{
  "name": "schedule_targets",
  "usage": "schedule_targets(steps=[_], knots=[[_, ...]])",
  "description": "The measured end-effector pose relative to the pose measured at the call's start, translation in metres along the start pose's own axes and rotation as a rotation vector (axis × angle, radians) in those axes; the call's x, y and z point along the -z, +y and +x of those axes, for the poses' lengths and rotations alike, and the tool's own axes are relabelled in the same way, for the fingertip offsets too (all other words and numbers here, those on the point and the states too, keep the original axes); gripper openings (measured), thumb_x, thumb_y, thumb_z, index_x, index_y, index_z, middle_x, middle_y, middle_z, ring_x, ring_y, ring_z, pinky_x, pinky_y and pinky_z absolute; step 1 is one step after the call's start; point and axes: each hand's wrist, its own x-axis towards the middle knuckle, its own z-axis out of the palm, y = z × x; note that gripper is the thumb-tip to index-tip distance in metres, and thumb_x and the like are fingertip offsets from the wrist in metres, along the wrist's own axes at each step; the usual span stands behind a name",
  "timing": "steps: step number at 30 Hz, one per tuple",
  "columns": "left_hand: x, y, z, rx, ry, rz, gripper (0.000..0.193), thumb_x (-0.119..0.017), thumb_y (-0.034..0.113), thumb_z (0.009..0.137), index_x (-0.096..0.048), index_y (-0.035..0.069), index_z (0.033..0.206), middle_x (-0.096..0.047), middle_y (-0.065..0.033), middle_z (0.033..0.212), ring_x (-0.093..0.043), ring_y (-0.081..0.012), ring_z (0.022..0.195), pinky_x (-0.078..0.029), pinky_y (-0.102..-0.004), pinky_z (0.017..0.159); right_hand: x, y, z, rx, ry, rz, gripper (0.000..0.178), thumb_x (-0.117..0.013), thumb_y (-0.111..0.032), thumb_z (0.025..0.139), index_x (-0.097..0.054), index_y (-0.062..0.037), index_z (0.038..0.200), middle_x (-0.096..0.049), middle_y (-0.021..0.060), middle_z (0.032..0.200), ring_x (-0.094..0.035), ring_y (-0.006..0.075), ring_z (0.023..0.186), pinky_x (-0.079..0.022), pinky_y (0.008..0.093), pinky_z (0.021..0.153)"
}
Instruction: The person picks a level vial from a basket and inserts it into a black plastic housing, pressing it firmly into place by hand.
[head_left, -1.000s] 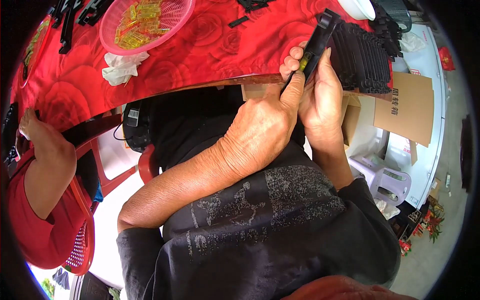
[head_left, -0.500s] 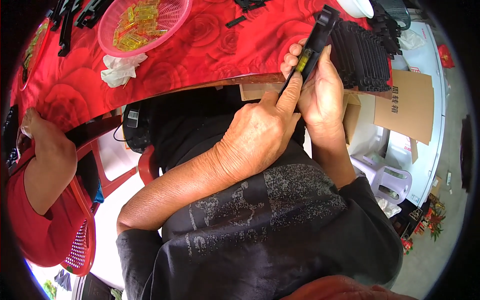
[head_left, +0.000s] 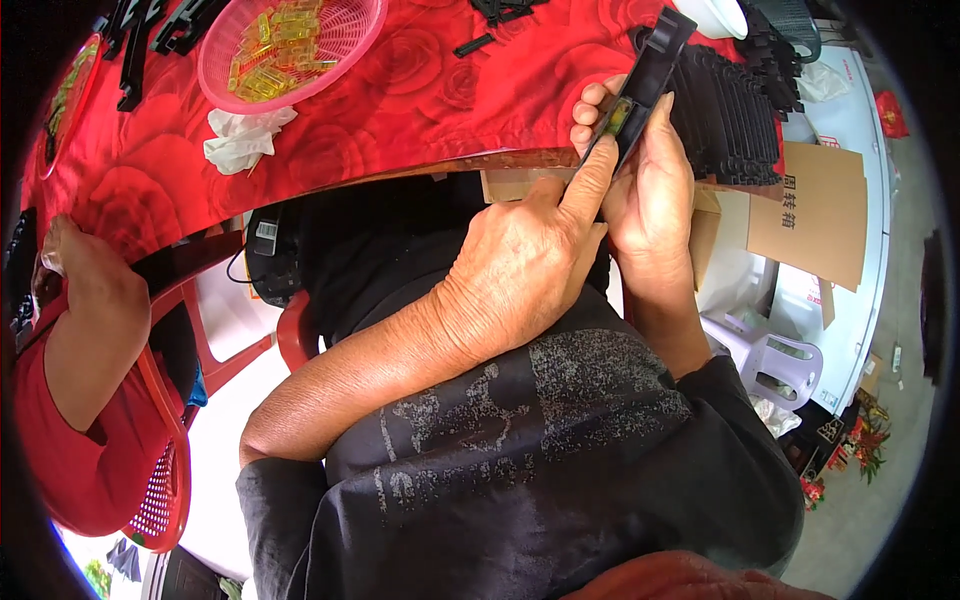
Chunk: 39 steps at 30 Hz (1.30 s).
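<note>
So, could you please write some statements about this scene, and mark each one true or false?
1. The right hand holds a black plastic frame. True.
2. The pink mesh basket holds translucent yellow vials. True.
3. The left hand rests in that basket. False: it is at a yellow-green vial in the frame.
4. The crumpled white tissue lies in the basket. False: it lies on the red rose-patterned tablecloth.

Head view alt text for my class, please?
A person's right hand holds a black part; the left hand has a fingertip at the part's yellow insert. Stacked black parts and a pink basket of yellow pieces sit on a red tablecloth.
</note>
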Motion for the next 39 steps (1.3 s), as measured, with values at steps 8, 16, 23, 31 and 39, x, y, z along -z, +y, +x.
schedule_targets(steps=[8, 16, 23, 31, 39], knots=[[-0.004, -0.013, -0.003, -0.099, 0.134, 0.030, 0.051, -0.060, 0.009, 0.085, -0.047, 0.000, 0.133, -0.063, -0.0205, 0.086, -0.066, -0.0367, 0.064, -0.056, -0.0444, 0.056, -0.005, 0.006, -0.005, -0.036, 0.029, -0.056, 0.053, -0.037, -0.046, 0.104, -0.054, 0.0031, 0.116, -0.066, 0.0205, 0.107, -0.067, 0.0285, 0.094, -0.055, 0.0386, 0.084], [-0.005, -0.020, -0.001, -0.120, 0.153, 0.024, 0.051, -0.058, 0.005, 0.084, -0.047, -0.001, 0.133, -0.062, -0.0209, 0.088, -0.066, -0.0368, 0.066, -0.056, -0.0438, 0.057, -0.007, 0.011, -0.005, -0.049, 0.043, -0.073, 0.051, -0.036, -0.044, 0.104, -0.053, 0.0024, 0.117, -0.065, 0.0194, 0.107, -0.066, 0.0289, 0.096, -0.054, 0.0397, 0.086], [0.008, -0.015, 0.004, 0.004, -0.043, -0.003, 0.074, -0.061, 0.006, 0.083, -0.028, 0.006, 0.149, -0.062, -0.0258, 0.104, -0.064, -0.0436, 0.091, -0.055, -0.0464, 0.076, -0.013, 0.015, -0.007, -0.089, -0.021, -0.017, 0.051, -0.030, -0.042, 0.106, -0.052, 0.0016, 0.118, -0.063, 0.0192, 0.111, -0.064, 0.0334, 0.105, -0.047, 0.0528, 0.103], [0.001, -0.018, 0.008, -0.009, -0.038, -0.041, 0.076, -0.061, 0.006, 0.082, -0.027, 0.009, 0.150, -0.062, -0.0272, 0.110, -0.063, -0.0444, 0.094, -0.054, -0.0465, 0.080, 0.000, 0.011, -0.011, -0.129, -0.052, 0.006, 0.051, -0.029, -0.042, 0.106, -0.053, 0.0018, 0.114, -0.062, 0.0178, 0.109, -0.064, 0.0278, 0.102, -0.046, 0.0522, 0.104], [-0.013, -0.022, 0.017, -0.027, -0.046, -0.043, 0.073, -0.061, 0.009, 0.083, -0.028, 0.003, 0.148, -0.065, -0.0235, 0.089, -0.063, -0.0415, 0.081, -0.049, -0.0487, 0.079, 0.010, 0.009, -0.009, -0.119, 0.010, -0.073, 0.049, -0.031, -0.042, 0.105, -0.053, 0.0007, 0.115, -0.062, 0.0150, 0.104, -0.065, 0.0251, 0.098, -0.047, 0.0501, 0.104]])
